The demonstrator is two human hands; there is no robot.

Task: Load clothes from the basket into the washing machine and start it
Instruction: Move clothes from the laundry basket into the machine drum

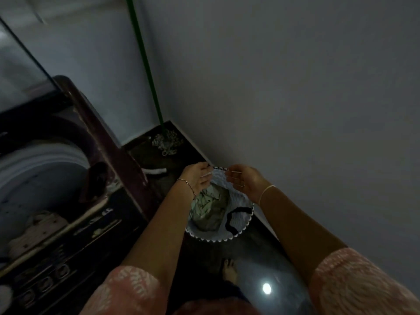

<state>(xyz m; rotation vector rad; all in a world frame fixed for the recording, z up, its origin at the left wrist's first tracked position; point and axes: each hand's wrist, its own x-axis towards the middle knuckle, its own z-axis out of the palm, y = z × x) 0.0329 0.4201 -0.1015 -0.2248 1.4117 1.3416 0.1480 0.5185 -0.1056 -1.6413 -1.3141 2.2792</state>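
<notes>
On the floor against the wall, right of the washer (106,142): one basket (211,239), round, white, with a scalloped rim edged in dark trim. Two items visible inside: a crumpled pale-green printed bundle (211,212) at centre-left and a thin black piece (236,214) lying on the right wall. Both hands are over the basket's far rim, left hand (197,178) and right hand (246,181), close together, fingers curled, fingertips at rim level. Can't tell if they're pinching the rim, some fabric, or nothing; too dim. Chain bracelet (188,186) on the left wrist, thin pale band (266,191) on the right, pink patterned sleeves (127,289) on both arms. Washer is a top-loader with a dark maroon frame, lid (22,64) up, drum (34,169) open, and a pile of light clothes (38,226) already in it. Control panel (56,264) at the near edge has markings and buttons, none legible. One mop (168,142) with a green handle stands in the corner behind the basket. One bare foot (229,270) on the dark glossy floor (254,253), just near of the basket.
</notes>
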